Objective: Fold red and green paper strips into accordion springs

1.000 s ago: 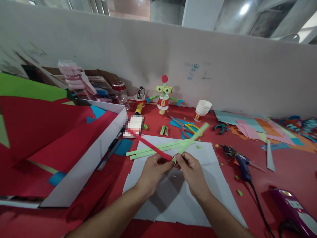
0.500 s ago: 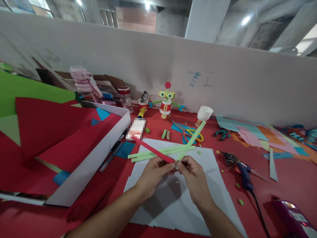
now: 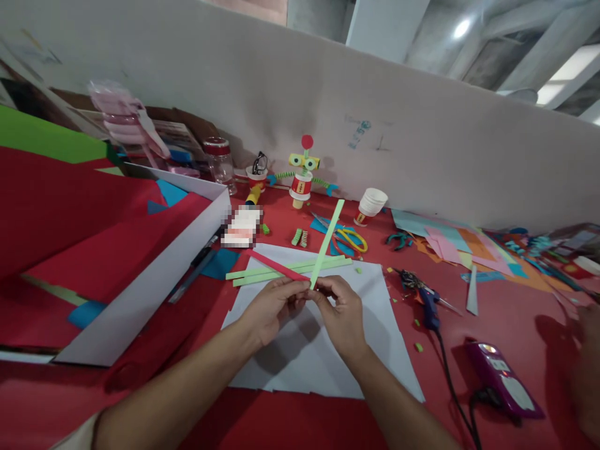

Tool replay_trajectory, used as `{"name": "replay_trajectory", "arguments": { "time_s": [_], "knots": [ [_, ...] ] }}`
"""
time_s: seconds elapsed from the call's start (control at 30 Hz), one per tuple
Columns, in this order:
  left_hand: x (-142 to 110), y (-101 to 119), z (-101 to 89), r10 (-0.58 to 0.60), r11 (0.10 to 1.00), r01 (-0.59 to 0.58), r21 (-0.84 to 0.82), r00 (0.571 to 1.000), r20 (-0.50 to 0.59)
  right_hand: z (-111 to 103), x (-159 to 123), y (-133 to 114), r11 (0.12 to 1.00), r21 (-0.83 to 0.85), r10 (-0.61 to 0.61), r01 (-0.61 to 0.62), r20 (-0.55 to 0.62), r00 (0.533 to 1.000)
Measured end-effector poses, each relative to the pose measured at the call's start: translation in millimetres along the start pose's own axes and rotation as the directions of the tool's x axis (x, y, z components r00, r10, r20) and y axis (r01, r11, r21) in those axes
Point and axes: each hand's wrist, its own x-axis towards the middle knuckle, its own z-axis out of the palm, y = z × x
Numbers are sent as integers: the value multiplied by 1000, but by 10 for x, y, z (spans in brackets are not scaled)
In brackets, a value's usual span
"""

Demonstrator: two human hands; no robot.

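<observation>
My left hand (image 3: 276, 309) pinches the lower end of a red paper strip (image 3: 274, 265), which slants up to the left. My right hand (image 3: 341, 309) grips a light green paper strip (image 3: 328, 240) near its lower end, and the rest stands up. Both strips meet between my fingertips; how they are joined there is hidden. Beneath my hands lies white paper (image 3: 300, 372). Two more light green strips (image 3: 262, 272) rest across its far edge, behind my hands. Small folded striped paper pieces (image 3: 300, 237) sit beyond them.
Scissors (image 3: 349, 239), stacked paper cups (image 3: 372, 203) and a paper-cup robot figure (image 3: 300, 185) stand behind. A glue gun (image 3: 429, 306) with its cord and a purple device (image 3: 509, 381) lie right. Another person's arm (image 3: 588, 369) shows at the right edge. A white box (image 3: 159, 281) holds coloured paper at left.
The green strip has swung more upright, and the red strip looks shorter in view. My hands stay together at the joint. The view has shifted, and another person's arm appears at right.
</observation>
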Motion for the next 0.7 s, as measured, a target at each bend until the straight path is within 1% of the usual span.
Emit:
{"name": "replay_trajectory", "arguments": {
  "time_s": [0.13, 0.23, 0.3, 0.37, 0.5, 0.57, 0.7],
  "knots": [
    [-14, 2, 8, 2, 1000, -1, -24, 1000, 16, -15, 9, -20, 998, -27, -54, 54, -12, 998],
    [-32, 4, 23, 23, 999, -23, -35, 1000, -5, -15, 9, -30, 999, -12, -53, 53, -16, 998],
    [-43, 1, 33, 69, 997, -70, -25, 997, -30, -6, 1, -33, 1000, 11, -18, 18, -17, 1000],
    [-48, -10, 40, 125, 992, -125, -9, 991, -44, 8, -10, -31, 997, 61, 45, -45, -6, 999],
    [-36, -38, 40, 180, 984, -179, 19, 982, -51, 33, -21, -21, 954, 240, 171, -179, 54, 984],
    [-32, -43, 39, 194, 981, -193, 24, 980, -37, 33, -15, -21, 927, 308, 197, -215, 89, 976],
    [-47, -30, 50, 239, 970, -239, 44, 971, 8, 13, 5, -15, 900, 353, 240, -256, 89, 967]
  ]
}}
